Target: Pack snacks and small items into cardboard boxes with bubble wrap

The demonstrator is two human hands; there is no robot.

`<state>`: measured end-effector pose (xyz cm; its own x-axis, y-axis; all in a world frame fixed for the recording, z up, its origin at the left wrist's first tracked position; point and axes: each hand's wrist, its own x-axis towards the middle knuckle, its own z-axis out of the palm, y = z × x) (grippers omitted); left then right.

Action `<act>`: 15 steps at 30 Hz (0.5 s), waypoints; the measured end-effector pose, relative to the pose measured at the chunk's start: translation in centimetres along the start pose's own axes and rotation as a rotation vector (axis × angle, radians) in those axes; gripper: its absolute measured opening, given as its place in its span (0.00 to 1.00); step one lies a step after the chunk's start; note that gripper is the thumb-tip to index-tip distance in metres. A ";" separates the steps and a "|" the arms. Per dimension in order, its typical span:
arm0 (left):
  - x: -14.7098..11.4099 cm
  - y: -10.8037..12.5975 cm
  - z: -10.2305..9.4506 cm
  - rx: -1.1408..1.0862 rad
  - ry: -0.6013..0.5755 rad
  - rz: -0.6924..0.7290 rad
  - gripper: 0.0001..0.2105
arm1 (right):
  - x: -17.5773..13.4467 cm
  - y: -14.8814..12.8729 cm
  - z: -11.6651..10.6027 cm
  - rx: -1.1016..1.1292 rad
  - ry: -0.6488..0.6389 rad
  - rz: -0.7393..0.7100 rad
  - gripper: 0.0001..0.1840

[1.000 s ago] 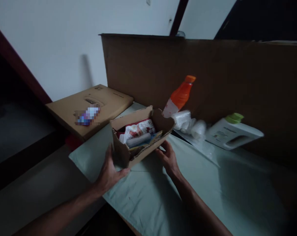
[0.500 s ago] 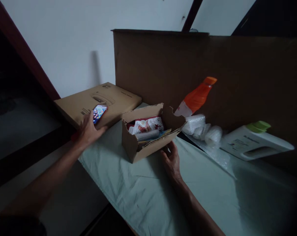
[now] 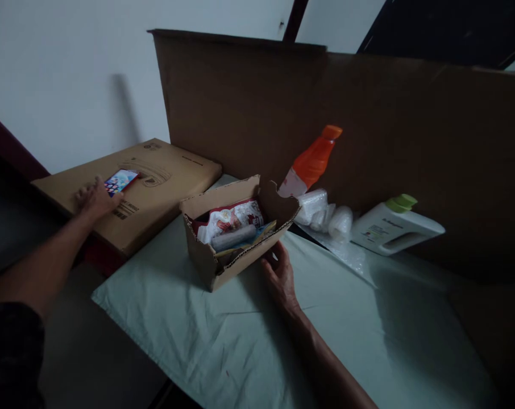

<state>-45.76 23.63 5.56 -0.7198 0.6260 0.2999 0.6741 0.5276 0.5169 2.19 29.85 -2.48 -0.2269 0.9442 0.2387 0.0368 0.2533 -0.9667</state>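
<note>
No word can be read: tiny dark lettering (image 3: 377, 230) marks the white jug (image 3: 415, 230), a small emblem (image 3: 152, 146), printed lines and a dark block (image 3: 120, 215), perhaps a barcode, stand on the flat carton (image 3: 191, 179), coloured icons dot the screen of the phone (image 3: 121, 180), and the print on the pouch (image 3: 236, 217) is too blurred.

Left hand out wide, right hand in close!
Here's the left arm (image 3: 44, 261) at a long reach, forearm slanting up and inward, the left hand (image 3: 94, 197) palm down with fingers parted and thumb out to the side. Over on the right, the forearm (image 3: 328, 355) angles up from below, wrist (image 3: 292, 311) nearly in line, right hand (image 3: 281, 278) with curled fingers, a gap before the thumb, some fingertips hidden.
</note>
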 end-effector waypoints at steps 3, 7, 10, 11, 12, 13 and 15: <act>1.6 0.5 -0.7 0.029 -0.013 -0.063 0.42 | 0.0 0.0 -0.1 0.004 0.006 0.003 0.38; -2.5 2.1 -0.4 -0.017 0.029 0.047 0.43 | -0.1 0.1 -0.1 0.038 0.017 0.032 0.38; -10.5 3.2 0.7 -0.135 -0.053 0.218 0.54 | -0.1 0.2 -0.2 0.039 -0.004 0.035 0.39; -13.4 3.7 1.1 -0.284 -0.109 0.305 0.58 | 0.0 0.2 -0.2 0.037 -0.011 0.035 0.39; -16.1 4.3 1.7 -0.406 -0.187 0.379 0.62 | 0.1 0.1 -0.1 0.038 -0.016 0.035 0.40; -18.4 5.0 2.4 -0.509 -0.234 0.419 0.63 | 0.2 0.1 -0.1 0.039 -0.017 0.037 0.40; -21.7 6.7 3.8 -0.648 -0.329 0.431 0.63 | 0.2 -0.2 0.1 0.042 -0.017 0.049 0.42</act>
<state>-25.04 15.74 -0.50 -0.2686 0.8854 0.3794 0.5784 -0.1667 0.7986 2.05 29.94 -2.26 -0.2422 0.9516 0.1895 0.0076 0.1971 -0.9803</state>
